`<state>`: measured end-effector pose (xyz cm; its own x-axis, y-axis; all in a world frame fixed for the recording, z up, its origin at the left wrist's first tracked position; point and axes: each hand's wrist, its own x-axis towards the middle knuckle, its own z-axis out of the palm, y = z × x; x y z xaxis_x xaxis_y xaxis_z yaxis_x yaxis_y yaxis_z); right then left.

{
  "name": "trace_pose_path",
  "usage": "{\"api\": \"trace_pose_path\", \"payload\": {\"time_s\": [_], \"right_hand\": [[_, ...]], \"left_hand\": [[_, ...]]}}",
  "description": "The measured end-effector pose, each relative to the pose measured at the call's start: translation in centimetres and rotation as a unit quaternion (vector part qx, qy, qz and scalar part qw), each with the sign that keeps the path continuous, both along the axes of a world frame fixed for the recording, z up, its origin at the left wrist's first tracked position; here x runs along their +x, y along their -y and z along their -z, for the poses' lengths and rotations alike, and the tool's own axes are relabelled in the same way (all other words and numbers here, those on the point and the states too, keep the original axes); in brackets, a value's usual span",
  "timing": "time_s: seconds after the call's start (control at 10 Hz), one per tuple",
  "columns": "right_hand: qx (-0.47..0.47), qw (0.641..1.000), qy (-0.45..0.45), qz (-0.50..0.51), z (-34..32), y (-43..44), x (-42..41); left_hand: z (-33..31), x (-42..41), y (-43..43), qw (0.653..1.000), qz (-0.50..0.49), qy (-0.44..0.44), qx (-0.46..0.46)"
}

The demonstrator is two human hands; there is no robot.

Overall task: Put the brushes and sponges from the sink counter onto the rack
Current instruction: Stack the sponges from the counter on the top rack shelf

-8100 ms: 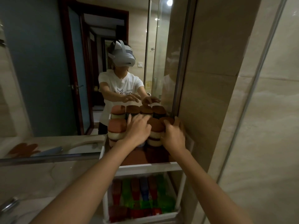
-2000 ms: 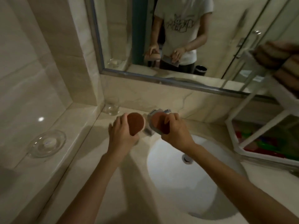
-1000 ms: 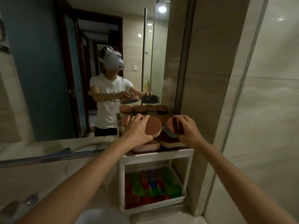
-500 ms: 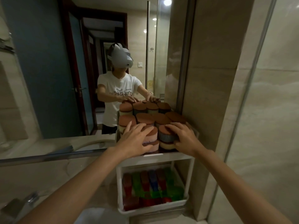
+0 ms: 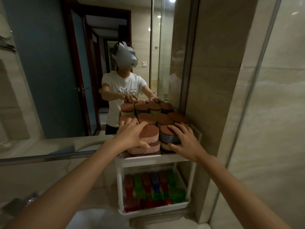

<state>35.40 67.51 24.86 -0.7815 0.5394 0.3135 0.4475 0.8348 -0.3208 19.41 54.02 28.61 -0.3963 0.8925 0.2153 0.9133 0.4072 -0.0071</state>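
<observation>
Against the mirror (image 5: 49,80) and the tiled pillar (image 5: 214,80) stands a white two-tier rack (image 5: 153,160), set on the desk beside the basin.

Top shelf: crowded with brown-topped sponges (image 5: 162,119), stacked and in rows, their far rows doubled by the reflection. Lower shelf: bright red, green and blue pieces (image 5: 155,184), lying with long axes pointing away from the camera; too dim to say whether brushes or sponges.

Front row, two stacks side by side, nearly touching:
- pink sponge (image 5: 149,135), brown face up, resting on another pink one. Left hand (image 5: 132,134) lies against its left side, fingers spread over the top edge, thumb low by the sponge beneath. Hand is around it loosely, not pinching that I can see.
- grey-blue sponge (image 5: 169,137), brown top, on a pale one. Right hand (image 5: 185,139) drapes over its right side, fingers splayed across the top, thumb curling under the front. Again open-fingered, a resting touch more than a clamp.

Key relation: each sponge sits directly inward of its own hand, left to left, right to right, neither arm crossing. Long axes of both sponges run roughly front to back.

Judgement: both sponges look seated; what remains is to draw each hand outward and back without dragging the top sponge off its stack. No brushes or sponges show on the visible strip of desk, though most of it is out of frame.
</observation>
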Motion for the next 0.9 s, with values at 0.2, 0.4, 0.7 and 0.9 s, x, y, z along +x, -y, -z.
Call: {"api": "trace_pose_path", "payload": {"time_s": [0.2, 0.4, 0.7, 0.9], "right_hand": [[-0.031, 0.999, -0.028, 0.006, 0.2, -0.2, 0.1], [-0.063, 0.995, -0.072, 0.005, 0.4, -0.4, 0.3], [-0.034, 0.998, -0.055, 0.018, 0.4, 0.1, 0.1], [0.056, 0.997, -0.006, 0.051, 0.0, 0.8, 0.2]], "left_hand": [[-0.6, 0.3, -0.4, 0.999, 0.016, 0.016, 0.030], [-0.3, 0.1, -0.5, 0.997, 0.027, 0.073, 0.022], [0.4, 0.6, 0.3, 0.996, 0.038, 0.074, -0.026], [0.3, 1.2, 0.4, 0.997, 0.055, 0.029, -0.049]]}}
